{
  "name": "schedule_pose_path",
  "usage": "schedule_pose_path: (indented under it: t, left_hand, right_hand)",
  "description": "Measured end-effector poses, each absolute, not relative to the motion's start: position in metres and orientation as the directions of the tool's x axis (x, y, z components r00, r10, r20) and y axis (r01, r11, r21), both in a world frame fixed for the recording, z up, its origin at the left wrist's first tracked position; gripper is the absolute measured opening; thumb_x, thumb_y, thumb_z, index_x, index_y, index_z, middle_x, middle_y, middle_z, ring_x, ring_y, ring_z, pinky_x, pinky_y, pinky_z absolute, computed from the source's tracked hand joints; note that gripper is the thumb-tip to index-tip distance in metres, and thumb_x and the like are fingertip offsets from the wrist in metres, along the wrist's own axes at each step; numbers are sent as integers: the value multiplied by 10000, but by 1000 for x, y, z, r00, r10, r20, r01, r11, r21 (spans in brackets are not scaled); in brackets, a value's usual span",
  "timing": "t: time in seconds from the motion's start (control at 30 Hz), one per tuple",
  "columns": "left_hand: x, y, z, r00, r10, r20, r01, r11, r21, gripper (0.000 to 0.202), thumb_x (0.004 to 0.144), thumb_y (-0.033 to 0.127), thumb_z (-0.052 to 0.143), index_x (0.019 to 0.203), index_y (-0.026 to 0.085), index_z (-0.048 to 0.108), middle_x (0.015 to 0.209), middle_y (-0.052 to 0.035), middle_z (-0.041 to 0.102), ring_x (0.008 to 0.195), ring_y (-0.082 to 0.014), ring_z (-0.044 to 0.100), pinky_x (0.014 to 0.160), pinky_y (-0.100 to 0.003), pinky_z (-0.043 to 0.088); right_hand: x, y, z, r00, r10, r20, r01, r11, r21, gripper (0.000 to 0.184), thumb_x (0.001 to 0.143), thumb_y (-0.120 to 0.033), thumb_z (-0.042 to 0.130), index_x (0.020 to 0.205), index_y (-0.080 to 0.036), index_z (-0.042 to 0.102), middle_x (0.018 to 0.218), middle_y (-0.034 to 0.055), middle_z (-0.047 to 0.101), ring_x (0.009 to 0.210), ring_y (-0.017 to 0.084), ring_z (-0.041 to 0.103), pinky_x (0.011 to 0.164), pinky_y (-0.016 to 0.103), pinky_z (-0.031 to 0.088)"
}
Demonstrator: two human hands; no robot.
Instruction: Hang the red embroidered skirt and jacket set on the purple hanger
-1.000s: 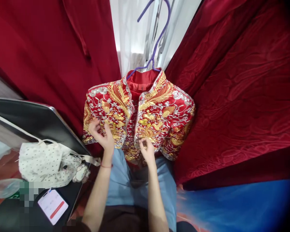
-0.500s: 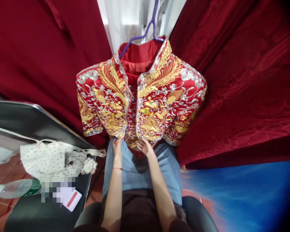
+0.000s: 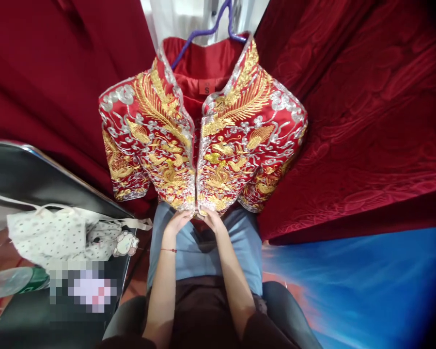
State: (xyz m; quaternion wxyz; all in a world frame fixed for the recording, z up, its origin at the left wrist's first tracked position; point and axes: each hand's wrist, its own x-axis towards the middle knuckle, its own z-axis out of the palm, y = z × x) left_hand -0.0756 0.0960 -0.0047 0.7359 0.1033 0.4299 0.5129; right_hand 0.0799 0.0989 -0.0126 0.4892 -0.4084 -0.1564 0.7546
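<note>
My left hand (image 3: pixel 177 224) and right hand (image 3: pixel 212 221) pinch the front hems of the red satin jacket with gold and silver embroidery (image 3: pixel 236 140), hung at 12 o'clock on a thin purple hanger (image 3: pixel 203 34); too hard a downward tug likely slips it off or snags threads.

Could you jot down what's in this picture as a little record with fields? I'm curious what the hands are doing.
Garment: red jacket with gold and silver embroidery, front edges nearly meeting
Hung on: purple hanger
Label: small tag inside the collar
Hands: left hand and right hand side by side, each pinching the jacket's bottom hem at the front opening
Backdrop: red cloth on both sides
To the person's left: dotted bag on a dark seat, with a bottle lying near it
</note>
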Motion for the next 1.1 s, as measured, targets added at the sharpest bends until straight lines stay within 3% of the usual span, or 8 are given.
schedule_pose_path:
  t: [0.07,0.17,0.37,0.57,0.77,1.1]
  left_hand:
    - [-64,95,-3,176,852,-493,-653,476,589,379,620,10,752,987,107,751,992,-120,752,972,-250,700,959,-399,498]
    - [-52,97,-8,170,868,-466,-651,454,608,380,678,56,744,1043,161,754,1033,-86,764,1020,-219,696,1010,-378,484]
    - [-48,94,-32,46,845,-533,-658,427,620,234,695,38,731,893,164,744,822,-23,759,837,-150,703,958,-310,501]
    - [-46,93,-32,115,864,-490,-689,425,587,306,689,103,778,993,130,756,1036,-93,773,1036,-204,707,1028,-343,492]
    - [-42,92,-23,129,882,-454,-733,393,555,328,720,163,826,1041,147,759,1091,-91,767,1088,-215,690,1035,-340,475]
    - [-44,95,-27,186,832,-522,-731,472,493,138,759,138,796,886,149,745,919,-63,764,852,-166,695,903,-313,511]
  right_hand:
    - [79,100,-12,-134,884,-449,-606,-431,-669,392,614,-314,848,972,-222,717,984,21,779,851,176,713,792,299,575]
    - [79,101,-15,-48,898,-438,-586,-380,-715,415,612,-334,839,995,-239,711,1059,3,768,929,164,701,817,277,554]
    - [84,101,-29,44,890,-453,-507,-371,-778,360,548,-368,862,817,-199,692,722,-14,716,714,160,650,660,268,501]
    - [81,103,-30,72,907,-415,-464,-338,-819,340,558,-375,856,800,-218,677,710,-11,698,802,199,679,724,309,533]
    - [79,100,-25,98,921,-377,-445,-298,-845,341,571,-361,855,811,-224,656,717,-13,685,802,202,678,739,324,548]
    - [80,99,-20,68,940,-335,-465,-267,-844,363,535,-366,884,756,-233,629,665,-33,650,671,162,615,762,326,553]
